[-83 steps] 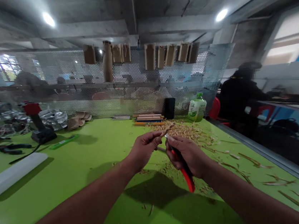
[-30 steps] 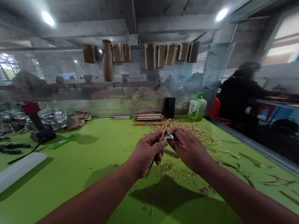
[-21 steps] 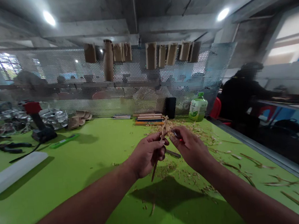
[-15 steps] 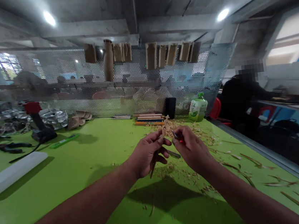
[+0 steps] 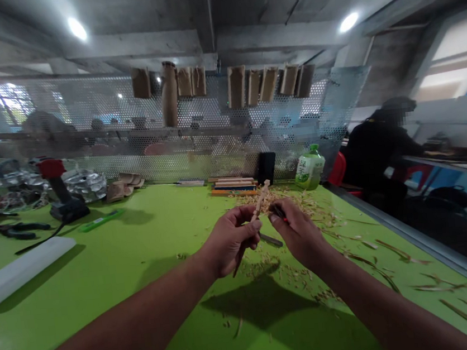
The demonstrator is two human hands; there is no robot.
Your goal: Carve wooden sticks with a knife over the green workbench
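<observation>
A thin carved wooden stick (image 5: 262,201) points up and away from my left hand (image 5: 235,236), whose fingers and thumb are closed around it. Its darker lower end sticks out below the palm. My right hand (image 5: 301,229) is closed on a small carving knife (image 5: 279,212) with a black and red handle, mostly hidden by the fingers. The knife is close beside the stick; whether they touch I cannot tell. Beneath the hands, a narrow grey tool (image 5: 271,240) lies on the green table among wood shavings (image 5: 303,271).
At left are a white oblong object (image 5: 27,271), pliers (image 5: 20,229), a red and black power drill (image 5: 60,189) and a green cutter (image 5: 101,220). Toward the back stand a black phone-like slab (image 5: 266,168) and a bottle (image 5: 309,167). A person (image 5: 381,141) sits at right.
The left fingers have closed in and the stick has turned, its upper end now farther right and more plainly seen. My right hand has shifted slightly, still holding the knife.
</observation>
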